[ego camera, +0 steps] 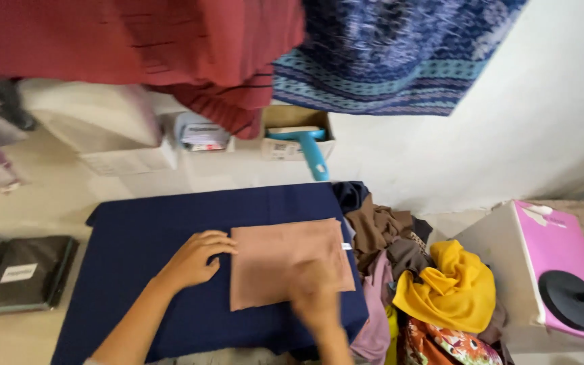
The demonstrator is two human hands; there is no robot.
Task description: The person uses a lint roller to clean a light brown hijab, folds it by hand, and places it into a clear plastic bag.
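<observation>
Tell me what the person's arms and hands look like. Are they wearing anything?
Both arms are bare, with no sleeves showing. The left hand has no glove, ring or watch that shows. The right hand is blurry, so small things like rings cannot be told; no glove shows.

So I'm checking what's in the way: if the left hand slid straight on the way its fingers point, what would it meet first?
The left hand points right, so it would meet the folded pink cloth first; its fingertips already seem to touch that edge.

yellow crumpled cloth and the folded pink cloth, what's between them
In the head view, crumpled brown and grey-brown fabrics from the pile lie between the yellow crumpled cloth and the folded pink cloth.
</observation>
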